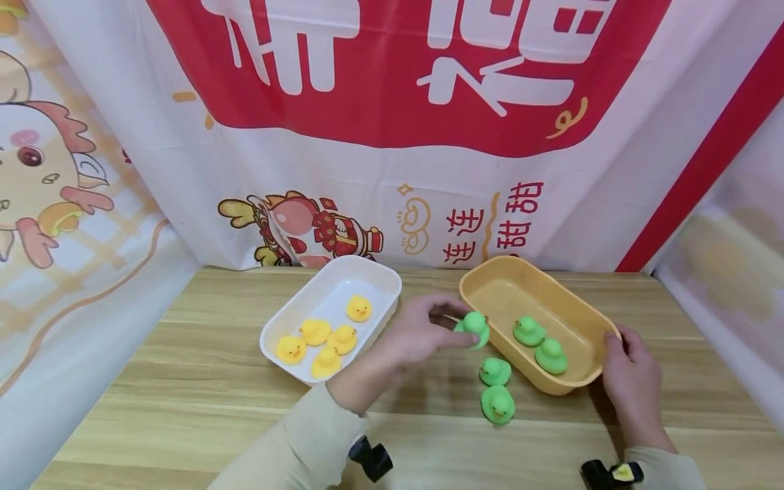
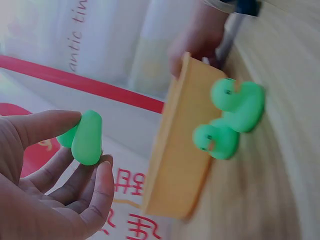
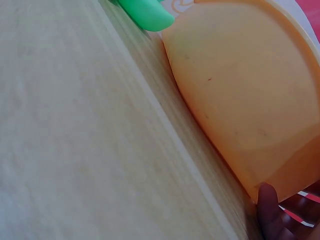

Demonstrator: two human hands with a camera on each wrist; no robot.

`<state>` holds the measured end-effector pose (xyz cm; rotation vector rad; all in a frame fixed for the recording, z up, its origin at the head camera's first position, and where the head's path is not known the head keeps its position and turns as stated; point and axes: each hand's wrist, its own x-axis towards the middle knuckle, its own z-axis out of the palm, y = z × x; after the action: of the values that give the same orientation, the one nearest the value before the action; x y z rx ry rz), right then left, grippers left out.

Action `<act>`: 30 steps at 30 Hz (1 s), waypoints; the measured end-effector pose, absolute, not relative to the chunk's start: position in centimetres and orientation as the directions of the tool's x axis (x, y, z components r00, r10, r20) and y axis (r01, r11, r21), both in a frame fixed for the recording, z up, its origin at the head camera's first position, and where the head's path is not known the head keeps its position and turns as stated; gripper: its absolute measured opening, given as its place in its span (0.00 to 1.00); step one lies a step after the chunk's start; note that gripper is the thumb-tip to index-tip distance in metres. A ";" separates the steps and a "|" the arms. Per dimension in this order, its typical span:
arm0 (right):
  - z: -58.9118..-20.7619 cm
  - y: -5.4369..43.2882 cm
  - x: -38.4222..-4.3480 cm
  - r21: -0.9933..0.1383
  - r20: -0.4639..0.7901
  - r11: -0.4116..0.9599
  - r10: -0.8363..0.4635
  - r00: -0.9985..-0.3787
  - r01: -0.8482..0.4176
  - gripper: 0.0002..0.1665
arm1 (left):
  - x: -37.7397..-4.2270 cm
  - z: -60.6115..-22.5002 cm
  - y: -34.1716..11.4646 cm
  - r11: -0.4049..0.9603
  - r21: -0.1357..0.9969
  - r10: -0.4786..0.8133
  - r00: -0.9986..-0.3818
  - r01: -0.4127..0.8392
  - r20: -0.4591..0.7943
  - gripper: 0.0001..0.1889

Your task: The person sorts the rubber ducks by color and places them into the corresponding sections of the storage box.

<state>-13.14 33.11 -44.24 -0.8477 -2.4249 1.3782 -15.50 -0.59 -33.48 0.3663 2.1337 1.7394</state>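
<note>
My left hand [image 1: 429,325] pinches a green toy duck [image 1: 474,329] between thumb and fingers, up beside the left rim of the orange tub [image 1: 588,303]. In the left wrist view that duck [image 2: 87,141] shows its smooth, rounded underside. The tub's right end is gripped by my right hand [image 1: 633,381], with the thumb at the rim; the right wrist view shows its thumb [image 3: 268,205] against the tub wall [image 3: 240,100]. Two green ducks [image 1: 550,356] sit inside the tub. Two more [image 1: 497,405] stand on the table, one behind the other, in front of it.
Left of my left forearm is a white tub [image 1: 392,272] with several yellow toy ducks [image 1: 327,362] in it. Everything stands on a wood-grain table [image 1: 184,381]. A printed cloth [image 1: 398,136] hangs behind the table, and more cloth hangs at both sides.
</note>
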 end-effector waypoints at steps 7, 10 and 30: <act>-44.6 33.1 -12.9 -0.840 -0.059 0.411 0.581 -0.812 0.355 0.36 | -15.5 -32.9 -0.3 0.223 0.974 0.435 -0.891 -0.032 -0.129 0.17; -44.6 33.1 -12.9 -0.839 -0.069 0.408 0.578 -0.813 0.361 0.37 | -15.5 -33.3 -0.2 0.232 0.972 0.441 -0.887 -0.031 -0.134 0.16; -44.7 33.1 -13.3 -0.840 -0.085 0.386 0.602 -0.794 0.382 0.36 | -16.4 -35.7 -0.4 0.216 0.965 0.443 -0.866 -0.147 -0.231 0.17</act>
<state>-13.30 33.07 -44.68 -0.8729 -2.4114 1.3661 -16.42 -0.40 -35.70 0.2733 2.0331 1.6923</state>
